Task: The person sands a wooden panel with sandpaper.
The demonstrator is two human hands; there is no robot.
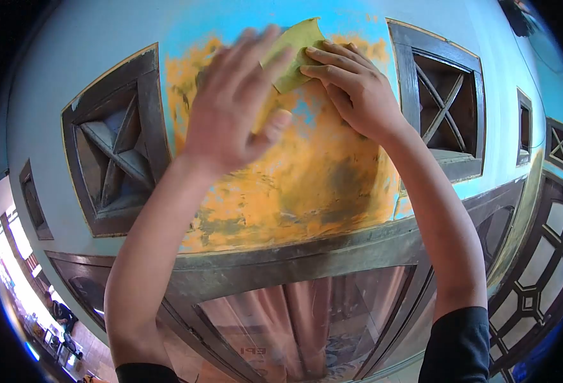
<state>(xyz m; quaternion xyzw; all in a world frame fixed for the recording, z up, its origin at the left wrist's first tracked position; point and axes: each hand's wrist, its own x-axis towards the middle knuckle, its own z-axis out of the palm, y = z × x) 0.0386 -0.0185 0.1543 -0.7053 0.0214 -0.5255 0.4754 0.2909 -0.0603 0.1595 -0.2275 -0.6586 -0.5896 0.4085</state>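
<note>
A yellow-green sheet of sandpaper [298, 56] lies against the wall, its upper corner curling outward. My right hand [355, 86] has its fingers over the sheet's right edge and holds it to the orange patch of wall [275, 185]. Blurred by motion, my left hand [237, 96] is raised in front of the sheet's left side, palm toward the wall, fingers spread and thumb apart. The patch shows uneven orange and dark smudges, with bright blue paint [249, 16] above it.
Wooden vents with crossed bars flank the patch, one left [118, 143] and one right [444, 102]. Below runs a dark wooden beam [294, 252] over a glass pane [307, 319] with pinkish curtains behind. A lattice door [536, 274] stands at far right.
</note>
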